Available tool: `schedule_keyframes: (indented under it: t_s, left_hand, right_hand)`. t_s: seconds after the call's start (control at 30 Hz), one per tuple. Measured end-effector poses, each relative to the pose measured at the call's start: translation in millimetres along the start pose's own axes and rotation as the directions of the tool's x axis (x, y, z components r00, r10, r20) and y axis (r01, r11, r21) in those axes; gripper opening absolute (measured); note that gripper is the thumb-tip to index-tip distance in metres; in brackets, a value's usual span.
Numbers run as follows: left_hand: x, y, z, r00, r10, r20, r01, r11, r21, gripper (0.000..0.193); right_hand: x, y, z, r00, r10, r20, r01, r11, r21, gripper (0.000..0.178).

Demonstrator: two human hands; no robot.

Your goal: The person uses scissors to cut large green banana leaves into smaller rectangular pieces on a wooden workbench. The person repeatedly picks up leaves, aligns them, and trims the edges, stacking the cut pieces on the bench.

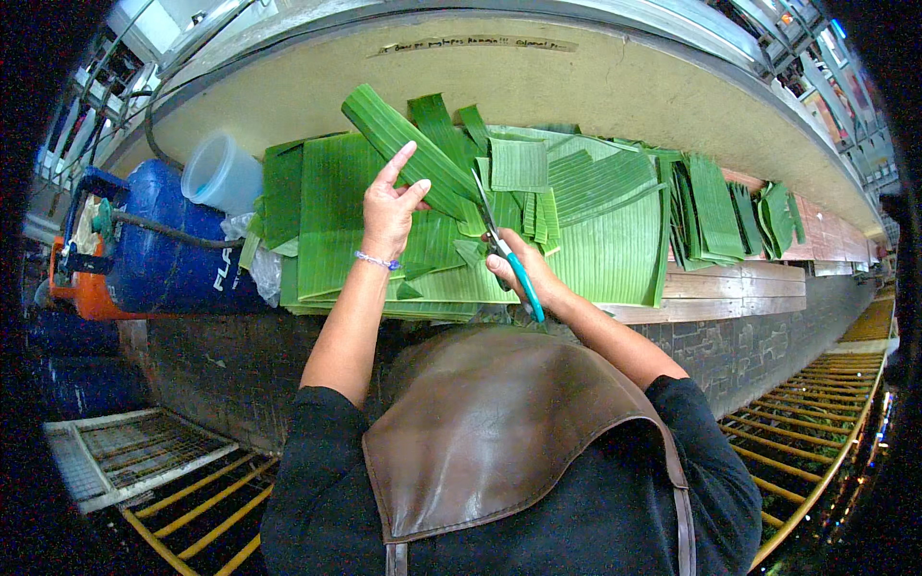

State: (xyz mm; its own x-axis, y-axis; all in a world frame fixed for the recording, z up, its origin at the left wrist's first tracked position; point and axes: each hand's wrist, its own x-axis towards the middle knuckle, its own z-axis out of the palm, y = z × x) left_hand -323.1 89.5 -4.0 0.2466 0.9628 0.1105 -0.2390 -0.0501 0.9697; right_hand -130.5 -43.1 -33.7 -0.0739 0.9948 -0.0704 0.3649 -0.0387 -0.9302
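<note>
Head view: leaf strip (pixel 429 161) held under spread left fingers (pixel 395 164), scissors (pixel 520 273) gripped in right fingers (pixel 501 270).

Leaf sheets (pixel 615 250) lie across the surface (pixel 735 283) at frame centre, leaf bundles (pixel 715 213) to their right. A drum (pixel 158 230) is at frame left, a tub (pixel 226 173) at its upper right; a wall (pixel 288 101) runs behind the surface.
</note>
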Motion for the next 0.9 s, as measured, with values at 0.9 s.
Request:
schedule_keyframes:
  t_s: [0.9]
  left_hand:
    - [13.0,-10.8,-21.3,0.986,-0.076,0.146,0.081,0.996,-0.028,0.058]
  right_hand:
    - [54.1,54.7,-16.2,0.888,0.292,-0.355,-0.421,0.827,-0.372,0.076]
